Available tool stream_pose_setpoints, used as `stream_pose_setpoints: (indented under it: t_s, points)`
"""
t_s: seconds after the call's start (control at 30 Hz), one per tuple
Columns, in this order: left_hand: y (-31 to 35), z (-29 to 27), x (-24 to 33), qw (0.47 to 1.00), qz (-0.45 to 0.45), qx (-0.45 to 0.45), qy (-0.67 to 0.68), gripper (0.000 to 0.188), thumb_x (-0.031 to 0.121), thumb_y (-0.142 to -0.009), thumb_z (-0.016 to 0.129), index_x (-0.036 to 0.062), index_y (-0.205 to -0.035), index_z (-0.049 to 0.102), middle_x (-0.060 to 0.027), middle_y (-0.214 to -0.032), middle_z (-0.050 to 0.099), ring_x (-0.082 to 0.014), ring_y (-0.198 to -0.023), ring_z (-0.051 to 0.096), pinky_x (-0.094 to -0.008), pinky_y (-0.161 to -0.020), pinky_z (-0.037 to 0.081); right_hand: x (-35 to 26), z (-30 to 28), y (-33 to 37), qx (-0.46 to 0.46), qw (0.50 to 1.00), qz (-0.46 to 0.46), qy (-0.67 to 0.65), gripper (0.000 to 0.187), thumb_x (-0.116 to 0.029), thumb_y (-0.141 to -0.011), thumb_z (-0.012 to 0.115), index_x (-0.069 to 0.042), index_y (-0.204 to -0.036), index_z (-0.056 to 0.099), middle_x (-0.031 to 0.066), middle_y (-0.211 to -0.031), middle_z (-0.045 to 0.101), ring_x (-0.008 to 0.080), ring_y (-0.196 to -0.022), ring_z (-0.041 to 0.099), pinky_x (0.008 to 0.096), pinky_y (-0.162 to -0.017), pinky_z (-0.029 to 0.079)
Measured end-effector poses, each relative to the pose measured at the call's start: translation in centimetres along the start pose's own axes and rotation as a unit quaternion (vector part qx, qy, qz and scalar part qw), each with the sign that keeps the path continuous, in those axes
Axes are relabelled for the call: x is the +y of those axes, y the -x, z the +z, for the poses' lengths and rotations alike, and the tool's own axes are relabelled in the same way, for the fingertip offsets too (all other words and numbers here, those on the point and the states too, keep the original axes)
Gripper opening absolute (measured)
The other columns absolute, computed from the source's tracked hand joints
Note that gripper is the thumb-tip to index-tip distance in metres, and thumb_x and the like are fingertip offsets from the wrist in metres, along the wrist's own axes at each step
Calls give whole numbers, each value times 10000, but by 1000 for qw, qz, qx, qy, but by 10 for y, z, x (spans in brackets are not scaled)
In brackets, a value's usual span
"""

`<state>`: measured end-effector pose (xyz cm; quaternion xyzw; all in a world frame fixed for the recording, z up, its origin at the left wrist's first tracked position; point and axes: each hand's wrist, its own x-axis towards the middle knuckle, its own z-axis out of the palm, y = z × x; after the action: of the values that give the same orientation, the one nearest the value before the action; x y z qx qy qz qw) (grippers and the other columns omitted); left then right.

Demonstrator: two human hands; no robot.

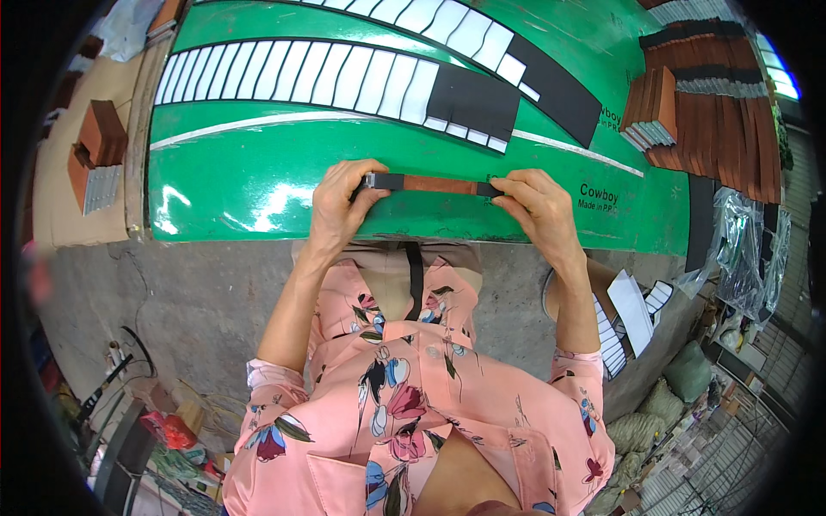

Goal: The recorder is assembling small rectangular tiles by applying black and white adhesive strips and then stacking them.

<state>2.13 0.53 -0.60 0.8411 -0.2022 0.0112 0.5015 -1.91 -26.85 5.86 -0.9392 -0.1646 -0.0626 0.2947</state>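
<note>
Held level over the near edge of a green-topped table (258, 185) is a narrow brown strap-like strip (440, 185) with black ends and a small shiny silvery bit at its left end. My left hand (348, 193) pinches the left end between thumb and fingers. At the other end, the thumb and fingers of my right hand (535, 202) close on the black part. Farther back lies a black strip with a row of white pieces (344, 77). Beyond it, a second such strip (469, 39) runs off toward the right.
Stacked brown pieces with pale edges (718, 112) fill the table's far right. More brown blocks (105, 133) sit on a cardboard-coloured surface at left. Clear plastic wrap (740, 241) hangs at the right. White-pieced strips (611, 340) show low beside my right forearm.
</note>
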Motion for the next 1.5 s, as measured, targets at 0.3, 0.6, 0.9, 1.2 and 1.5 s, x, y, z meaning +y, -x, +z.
stream_pose_setpoints:
  t_s: [0.3,0.6,0.9,1.2,1.5]
  points:
    - [0,0,0,1000,-1,0,4,281,23,-718,697,49,-985,610,-87,-936,647,-238,-847,602,-313,-727,473,-1,1,0,0,1000,9,2,249,-41,-673,730,-38,-912,661,71,-868,623,228,-791,600,322,-651,498]
    - [0,0,2,1000,1,5,-1,266,21,-725,694,44,-978,612,-86,-918,648,-226,-823,604,-303,-707,477,3,13,11,41,999,18,1,283,-51,-682,727,-43,-956,656,78,-914,620,232,-838,593,326,-676,494]
    - [-1,5,0,1000,-5,9,16,270,27,-711,701,41,-965,609,-87,-892,639,-245,-804,590,-320,-716,457,7,19,26,116,993,12,17,334,-5,-674,696,-50,-1003,656,83,-996,630,250,-892,586,339,-732,494]
    - [-1,2,0,1000,2,10,20,293,-30,-671,697,23,-944,604,-106,-910,637,-265,-811,586,-330,-723,454,-3,18,19,122,992,-12,39,252,12,-665,606,-55,-902,661,38,-956,638,258,-876,583,338,-709,504]
    - [1,2,4,1000,-10,5,29,260,-18,-707,690,24,-950,607,-95,-897,635,-246,-817,588,-322,-736,460,-19,32,24,135,983,-49,118,293,-24,-700,597,-85,-978,665,30,-1004,620,232,-912,554,446,-849,456]
